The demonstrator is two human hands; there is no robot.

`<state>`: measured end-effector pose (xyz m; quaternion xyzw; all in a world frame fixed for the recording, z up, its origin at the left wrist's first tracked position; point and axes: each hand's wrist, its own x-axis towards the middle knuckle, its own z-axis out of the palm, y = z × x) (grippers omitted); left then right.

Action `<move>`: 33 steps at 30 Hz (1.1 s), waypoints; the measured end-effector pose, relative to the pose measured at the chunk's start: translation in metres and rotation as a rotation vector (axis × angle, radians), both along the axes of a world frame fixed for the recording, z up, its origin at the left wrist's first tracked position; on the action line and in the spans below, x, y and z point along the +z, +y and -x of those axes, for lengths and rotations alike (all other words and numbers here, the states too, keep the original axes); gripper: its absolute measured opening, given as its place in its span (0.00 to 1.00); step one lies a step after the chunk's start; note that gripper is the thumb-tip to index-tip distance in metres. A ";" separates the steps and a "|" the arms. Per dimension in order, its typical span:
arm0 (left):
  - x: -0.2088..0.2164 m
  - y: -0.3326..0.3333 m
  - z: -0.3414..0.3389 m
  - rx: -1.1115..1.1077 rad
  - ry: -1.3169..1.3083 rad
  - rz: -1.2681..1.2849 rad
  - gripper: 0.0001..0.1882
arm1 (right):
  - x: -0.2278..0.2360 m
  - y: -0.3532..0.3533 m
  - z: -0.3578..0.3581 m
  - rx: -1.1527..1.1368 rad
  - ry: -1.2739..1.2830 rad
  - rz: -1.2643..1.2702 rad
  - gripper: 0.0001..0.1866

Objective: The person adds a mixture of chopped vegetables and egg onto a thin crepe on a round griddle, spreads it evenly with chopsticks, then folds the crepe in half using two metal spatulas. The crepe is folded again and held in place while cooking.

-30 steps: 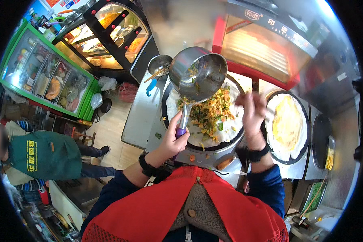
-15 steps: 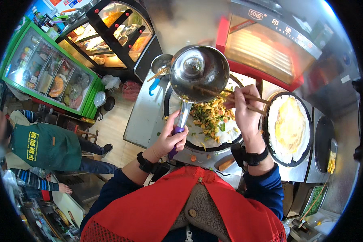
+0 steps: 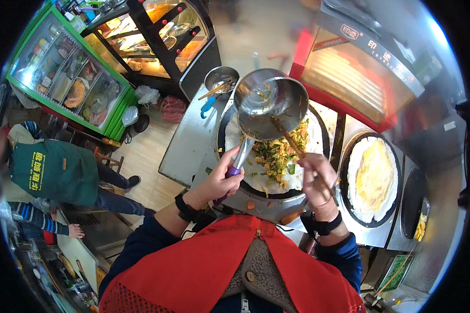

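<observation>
My left hand (image 3: 225, 180) is closed round the purple-ended handle of a steel saucepan (image 3: 248, 96), held tilted above a round black griddle (image 3: 326, 135). In my right hand (image 3: 318, 177) is a pair of wooden chopsticks (image 3: 293, 146), their tips inside the pan's rim. Bits of food cling to the pan's inner wall. Beneath it, a white pancake (image 3: 316, 138) covers the griddle, with a heap of chopped yellow, green and orange filling (image 3: 277, 164) on it. Part of the pancake is hidden by the pan.
Right of me, a second griddle carries a pancake with egg (image 3: 373, 175). A red-framed lit cabinet (image 3: 344, 73) stands behind. A small steel pot (image 3: 222, 78) and blue-handled tool (image 3: 208, 106) lie back left. A person in a green apron (image 3: 52, 169) stands at far left.
My right hand has come down and nearer to me, and the chopsticks now slant more steeply up into the pan. The left hand still grips the saucepan. The whole view has shifted slightly.
</observation>
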<state>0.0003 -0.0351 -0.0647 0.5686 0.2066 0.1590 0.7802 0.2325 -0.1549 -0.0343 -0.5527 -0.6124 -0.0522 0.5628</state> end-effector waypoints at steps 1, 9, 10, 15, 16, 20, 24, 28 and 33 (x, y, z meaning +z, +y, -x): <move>-0.001 0.000 -0.002 0.001 0.004 -0.049 0.38 | -0.002 0.001 -0.004 -0.022 0.149 -0.055 0.02; -0.013 0.006 -0.011 0.114 0.045 -0.507 0.35 | 0.012 0.000 -0.016 -0.305 1.077 0.038 0.09; -0.013 0.007 -0.010 0.132 0.040 -0.579 0.34 | 0.016 -0.004 -0.021 -0.353 1.061 0.042 0.09; -0.016 -0.001 -0.021 0.144 -0.010 -0.596 0.34 | 0.013 0.002 -0.036 -0.238 0.851 -0.360 0.07; -0.015 -0.001 -0.022 0.107 0.007 -0.560 0.34 | 0.007 0.004 -0.032 -0.290 0.966 -0.307 0.06; -0.014 0.001 -0.028 0.115 0.008 -0.623 0.34 | -0.010 0.006 -0.026 -0.191 1.269 -0.268 0.07; -0.013 -0.004 -0.033 0.091 -0.026 -0.643 0.34 | -0.016 0.018 -0.039 -0.117 1.368 -0.367 0.08; -0.015 0.000 -0.036 0.116 -0.032 -0.602 0.34 | -0.026 0.010 -0.036 -0.167 1.426 -0.201 0.07; -0.022 0.003 -0.037 0.140 -0.043 -0.645 0.34 | -0.041 0.009 -0.041 -0.074 1.392 -0.273 0.07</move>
